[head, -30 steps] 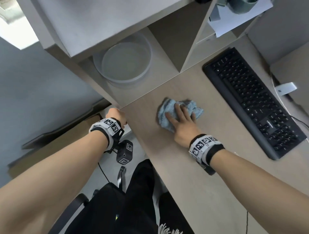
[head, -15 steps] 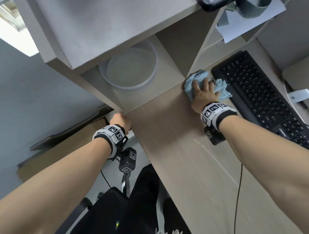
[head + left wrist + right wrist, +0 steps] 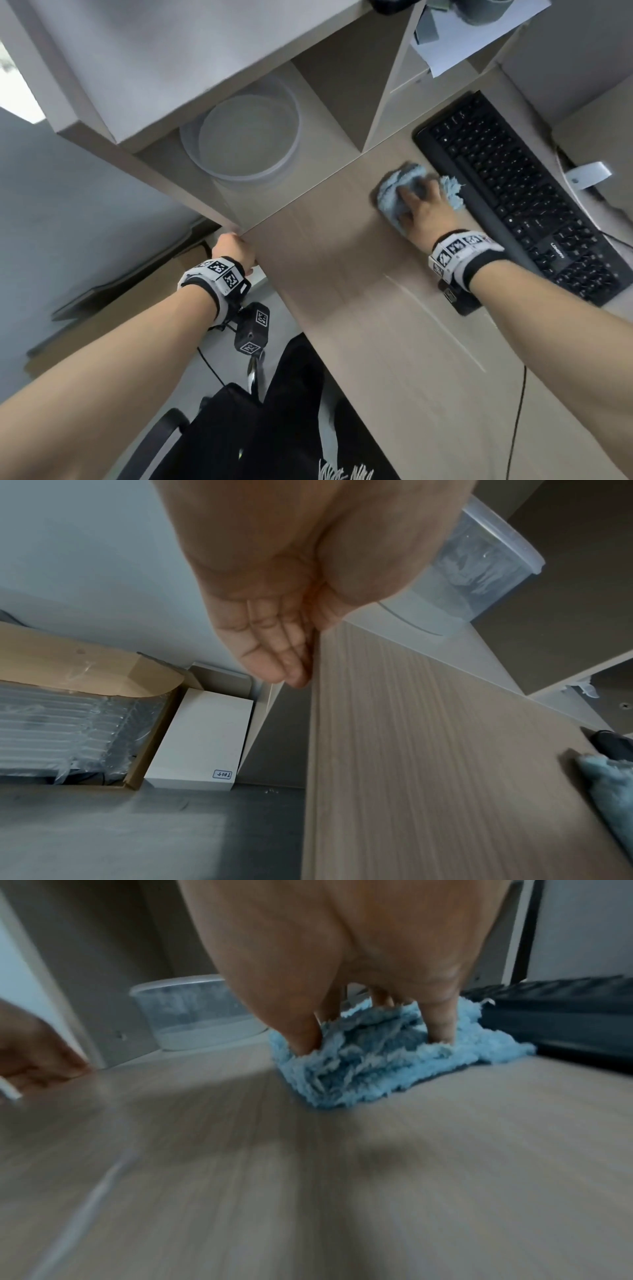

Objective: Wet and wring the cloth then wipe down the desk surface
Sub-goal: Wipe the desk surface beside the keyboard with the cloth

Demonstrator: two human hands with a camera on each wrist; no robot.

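Cloth (image 3: pixel 394 198), blue and bunched, lies on the bench (image 3: pixel 342 274) under my right hand (image 3: pixel 423 212), whose spread fingers press it flat beside the keyboard (image 3: pixel 513 192). My left hand (image 3: pixel 233 248) grips the bench's corner; beyond sits a clear tub (image 3: pixel 239 144).

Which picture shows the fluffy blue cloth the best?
The right wrist view: the cloth sits close up, its fluffy pile plain under the right hand. The head view shows it small and blurred beside the keyboard. The left wrist view catches only its edge.
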